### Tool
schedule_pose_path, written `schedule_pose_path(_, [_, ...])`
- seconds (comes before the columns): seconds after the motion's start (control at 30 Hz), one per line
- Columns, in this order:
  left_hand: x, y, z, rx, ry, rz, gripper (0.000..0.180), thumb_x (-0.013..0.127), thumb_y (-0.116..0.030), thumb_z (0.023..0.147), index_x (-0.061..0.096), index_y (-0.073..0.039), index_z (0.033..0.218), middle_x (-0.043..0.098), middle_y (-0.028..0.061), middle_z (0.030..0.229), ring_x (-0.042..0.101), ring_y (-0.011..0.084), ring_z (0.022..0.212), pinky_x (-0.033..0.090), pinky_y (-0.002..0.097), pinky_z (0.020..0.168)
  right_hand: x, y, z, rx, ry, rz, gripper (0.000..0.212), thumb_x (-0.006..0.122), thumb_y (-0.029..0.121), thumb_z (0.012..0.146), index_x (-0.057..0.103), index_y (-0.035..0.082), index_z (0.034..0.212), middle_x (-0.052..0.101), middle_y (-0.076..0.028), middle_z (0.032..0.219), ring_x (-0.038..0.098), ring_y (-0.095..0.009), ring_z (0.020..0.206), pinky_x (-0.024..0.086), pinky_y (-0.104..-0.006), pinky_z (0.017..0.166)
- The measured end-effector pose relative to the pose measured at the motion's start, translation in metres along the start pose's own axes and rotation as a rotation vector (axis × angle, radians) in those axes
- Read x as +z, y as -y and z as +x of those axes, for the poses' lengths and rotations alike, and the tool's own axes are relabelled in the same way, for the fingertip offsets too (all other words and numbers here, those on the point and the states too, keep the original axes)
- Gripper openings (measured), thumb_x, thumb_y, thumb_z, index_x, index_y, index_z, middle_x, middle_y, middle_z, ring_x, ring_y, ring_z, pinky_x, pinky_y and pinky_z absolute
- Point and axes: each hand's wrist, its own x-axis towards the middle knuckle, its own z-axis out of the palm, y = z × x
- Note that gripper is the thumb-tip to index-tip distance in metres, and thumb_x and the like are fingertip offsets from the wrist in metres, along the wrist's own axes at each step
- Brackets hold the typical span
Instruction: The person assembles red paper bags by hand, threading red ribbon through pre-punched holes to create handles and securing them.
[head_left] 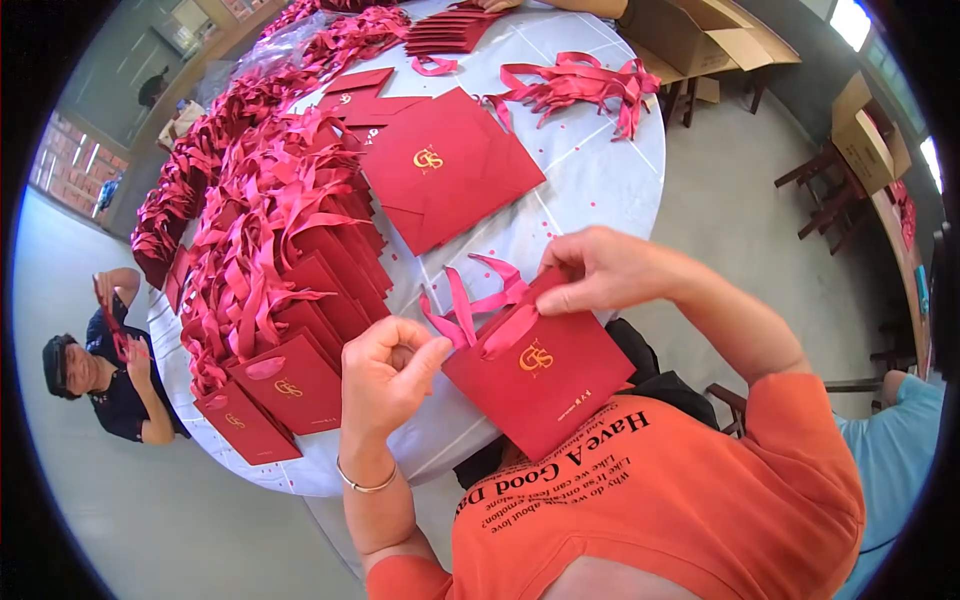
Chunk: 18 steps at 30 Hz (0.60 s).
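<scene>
A red paper gift bag (545,385) with a gold emblem leans against my front at the table's near edge. Pink ribbon handles (485,305) stand up loosely from its top opening. My right hand (600,270) grips the bag's upper right corner, thumb on the front face and fingers behind the rim. Closed in a pinch, my left hand (393,372) is at the bag's upper left corner, close against the ribbon. Whatever lies between its fingertips is too small to make out. A metal bangle (367,480) circles my left wrist.
Rows of finished-looking red bags with ribbons (285,240) crowd the left of the round white-covered table (610,210). Flat red bags (455,165) lie ahead, with loose ribbons (590,85) beyond. Another person (120,370) works at left; a hand shows at the far edge. Cardboard boxes (865,140) stand right.
</scene>
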Motion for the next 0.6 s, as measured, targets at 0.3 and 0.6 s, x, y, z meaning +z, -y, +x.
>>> schedule_pose_path(0.3, [0.023, -0.003, 0.002, -0.216, 0.257, -0.093, 0.023, 0.063, -0.021, 0.097, 0.064, 0.001, 0.091, 0.055, -0.0062, 0.073, 0.044, 0.0014, 0.067, 0.037, 0.0236, 0.053, 0.014, 0.0, -0.001, -0.006, 0.005, 0.548, 0.021, 0.077, 0.013, 0.084, 0.063, 0.003, 0.096, 0.063, 0.002, 0.08, 0.056, -0.004, 0.072, 0.045, -0.0221, 0.062])
schedule_pose_path(0.6, [0.02, -0.008, -0.017, -0.047, -0.14, -0.26, 0.015, 0.062, -0.01, 0.096, 0.068, 0.003, 0.102, 0.066, -0.0037, 0.083, 0.051, 0.001, 0.071, 0.042, 0.0191, 0.061, 0.032, 0.025, 0.012, -0.127, 0.153, 0.361, 0.028, 0.075, 0.008, 0.086, 0.064, -0.001, 0.11, 0.066, 0.0, 0.094, 0.059, -0.006, 0.085, 0.05, -0.0237, 0.075])
